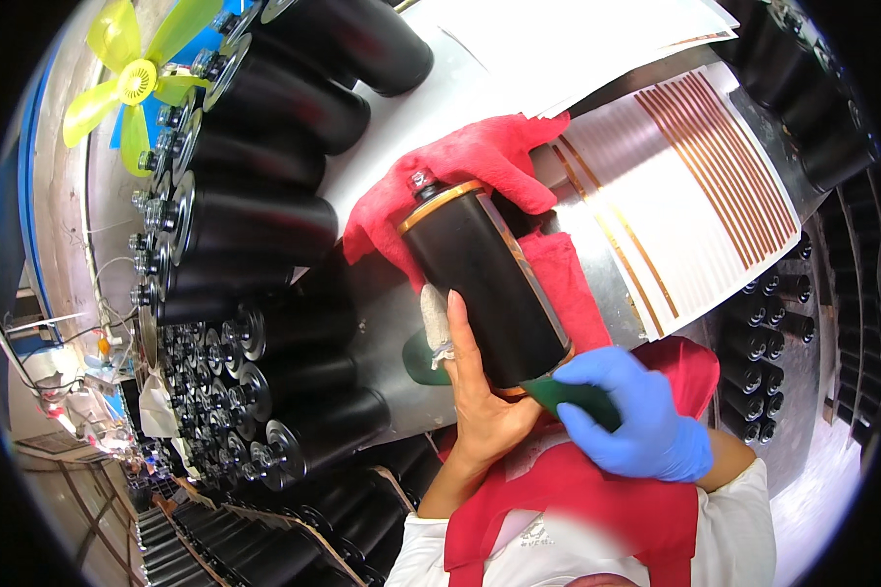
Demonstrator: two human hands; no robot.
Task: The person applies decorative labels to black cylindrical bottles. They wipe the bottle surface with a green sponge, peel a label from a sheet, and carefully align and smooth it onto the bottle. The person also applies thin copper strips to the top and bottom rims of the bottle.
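Observation:
A black cylindrical canister [475, 284] with gold bands at both ends and a clear-and-metal knob lies tilted on a red cloth [499, 152]. My left hand [480, 396], bare, grips its near end, thumb along the side. In a blue glove, my right hand [641, 411] is closed on a flat green scraper [582, 399]. The scraper's edge meets the canister's near end, at the gold band. Beside my left thumb is a whitish cloth-wrapped piece [435, 318], and a dark green flat piece [423, 360] lies on the metal table next to it.
Several black canisters [255, 235] lie in rows at left, with more at far right. A white sheet [690, 201] with gold strips lies right of the red cloth. White papers [568, 44] cover the table's far side. A yellow-green fan [135, 83] stands at upper left.

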